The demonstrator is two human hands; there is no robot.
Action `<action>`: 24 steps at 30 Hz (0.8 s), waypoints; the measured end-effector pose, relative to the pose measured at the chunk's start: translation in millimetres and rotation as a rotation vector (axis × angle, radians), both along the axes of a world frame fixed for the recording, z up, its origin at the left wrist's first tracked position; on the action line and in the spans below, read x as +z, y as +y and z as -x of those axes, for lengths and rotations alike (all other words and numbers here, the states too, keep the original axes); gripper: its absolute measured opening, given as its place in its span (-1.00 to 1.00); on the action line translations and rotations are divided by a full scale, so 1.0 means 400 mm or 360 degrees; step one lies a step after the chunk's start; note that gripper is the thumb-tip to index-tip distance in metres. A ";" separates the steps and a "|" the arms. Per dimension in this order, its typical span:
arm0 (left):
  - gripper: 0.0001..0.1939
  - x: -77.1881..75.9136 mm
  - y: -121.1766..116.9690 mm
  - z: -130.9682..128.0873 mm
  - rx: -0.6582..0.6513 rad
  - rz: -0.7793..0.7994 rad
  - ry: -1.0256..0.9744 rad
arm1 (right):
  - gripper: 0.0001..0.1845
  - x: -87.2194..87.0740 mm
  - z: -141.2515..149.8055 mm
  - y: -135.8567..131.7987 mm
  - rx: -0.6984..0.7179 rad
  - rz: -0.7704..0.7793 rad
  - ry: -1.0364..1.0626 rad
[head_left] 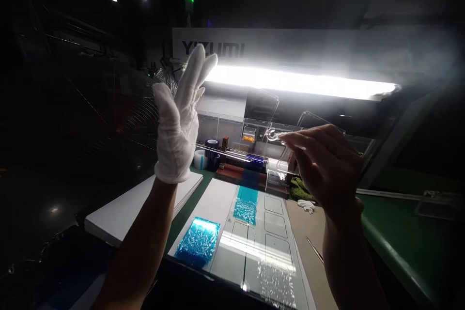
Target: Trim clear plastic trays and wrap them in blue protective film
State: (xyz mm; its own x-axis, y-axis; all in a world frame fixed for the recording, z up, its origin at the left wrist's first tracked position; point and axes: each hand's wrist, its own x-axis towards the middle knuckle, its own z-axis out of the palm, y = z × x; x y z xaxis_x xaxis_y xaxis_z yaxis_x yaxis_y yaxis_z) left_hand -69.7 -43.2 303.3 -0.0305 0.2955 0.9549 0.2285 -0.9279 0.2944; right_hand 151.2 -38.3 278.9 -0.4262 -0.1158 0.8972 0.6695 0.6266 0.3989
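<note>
On my feed I can read just one word: YIZUMI, in dark capitals on the pale sign panel [290,46], just above the left end of the bright lamp strip [298,81]. The white-gloved left hand [178,131] rises up to the lettering, its fingertips [209,58] just reaching the word's lower edge. Anything smaller is too blurred for me to read.

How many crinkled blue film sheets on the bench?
2: one sheet on the white board at front left, another sheet farther ahead on the grey panel. More could be hidden.
</note>
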 end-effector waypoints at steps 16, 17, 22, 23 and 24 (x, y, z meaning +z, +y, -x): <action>-0.22 0.020 0.012 -0.015 -0.0089 -0.0319 0.0014 | -0.88 0.072 -0.018 -0.015 0.0013 -0.0147 0.0058; -0.20 0.024 0.013 -0.018 -0.0082 -0.0328 0.0003 | -0.88 0.075 -0.020 -0.016 0.0004 -0.0147 0.0068; -0.13 0.038 0.003 -0.034 -0.0046 -0.0301 -0.0050 | -0.89 0.088 -0.030 -0.021 -0.0080 -0.0220 0.0061; -0.12 0.039 -0.001 -0.038 -0.0034 -0.0282 -0.0067 | -0.89 0.090 -0.032 -0.023 -0.0084 -0.0242 0.0048; -0.13 0.041 -0.005 -0.042 -0.0023 -0.0268 -0.0083 | -0.89 0.092 -0.034 -0.025 -0.0081 -0.0265 0.0037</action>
